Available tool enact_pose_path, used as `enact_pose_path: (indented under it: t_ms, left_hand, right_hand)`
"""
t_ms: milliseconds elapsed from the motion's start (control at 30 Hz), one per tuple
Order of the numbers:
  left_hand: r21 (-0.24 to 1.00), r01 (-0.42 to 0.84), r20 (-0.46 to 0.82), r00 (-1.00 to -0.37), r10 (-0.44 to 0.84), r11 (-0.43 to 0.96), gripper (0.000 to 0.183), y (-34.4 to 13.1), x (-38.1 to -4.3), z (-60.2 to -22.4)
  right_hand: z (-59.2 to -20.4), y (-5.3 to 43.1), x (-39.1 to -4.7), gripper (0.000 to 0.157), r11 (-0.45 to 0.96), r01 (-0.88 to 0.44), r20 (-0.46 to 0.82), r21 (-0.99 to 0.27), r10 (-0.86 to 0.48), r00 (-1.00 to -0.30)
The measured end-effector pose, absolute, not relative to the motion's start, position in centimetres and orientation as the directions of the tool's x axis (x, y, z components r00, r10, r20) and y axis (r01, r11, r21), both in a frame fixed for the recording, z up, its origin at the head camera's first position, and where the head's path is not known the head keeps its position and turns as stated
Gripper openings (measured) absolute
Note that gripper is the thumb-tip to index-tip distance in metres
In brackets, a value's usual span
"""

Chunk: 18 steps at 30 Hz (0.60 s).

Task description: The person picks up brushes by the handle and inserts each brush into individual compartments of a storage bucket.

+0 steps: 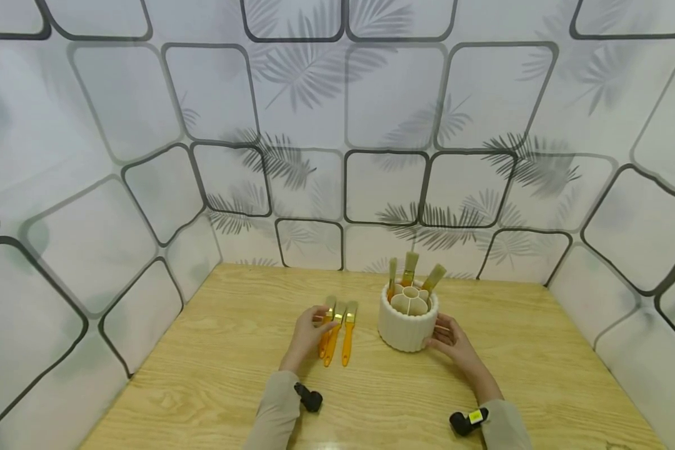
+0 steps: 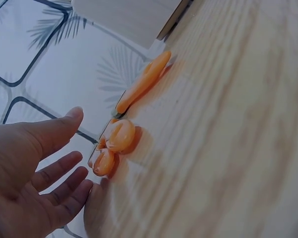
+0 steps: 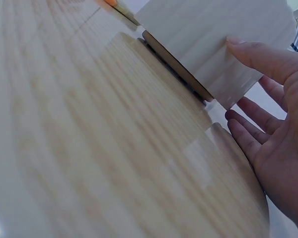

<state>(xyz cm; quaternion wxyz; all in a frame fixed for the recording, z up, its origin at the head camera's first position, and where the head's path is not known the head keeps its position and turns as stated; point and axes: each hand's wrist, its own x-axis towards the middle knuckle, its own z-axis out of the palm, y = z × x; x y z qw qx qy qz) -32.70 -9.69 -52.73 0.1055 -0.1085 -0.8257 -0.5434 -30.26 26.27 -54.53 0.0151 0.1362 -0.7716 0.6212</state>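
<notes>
Near, left hand (image 1: pixel 307 332) spread loosely at 3 orange-handled brushes (image 1: pixel 347 336) lying on the desk (image 1: pixel 230 350); right hand (image 1: pixel 454 344) with fingers parted, thumb against the white holder (image 1: pixel 406 331); inside, 3 bristle-up brushes (image 1: pixel 409 265); seemingly half done, 3 placed and 3 remaining; behind, leaf-patterned backdrop (image 1: pixel 387 187).

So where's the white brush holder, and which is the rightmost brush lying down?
White brush holder (image 1: pixel 407 326): head view, front of its ribbed wall.
Rightmost lying brush (image 1: pixel 347 337): head view, on its orange handle.
</notes>
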Motion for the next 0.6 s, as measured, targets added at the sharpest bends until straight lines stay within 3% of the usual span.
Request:
enact_pose_path:
  t_ms: [600]
  left_hand:
    - [0.871, 0.230, 0.247, -0.969, 0.016, 0.435, 0.036, -9.95, -32.54, -52.92]
  right_hand:
    - [-54.62, 26.36, -30.33, 0.065, 0.193, -0.227, 0.190, -0.955, -0.193, -0.963]
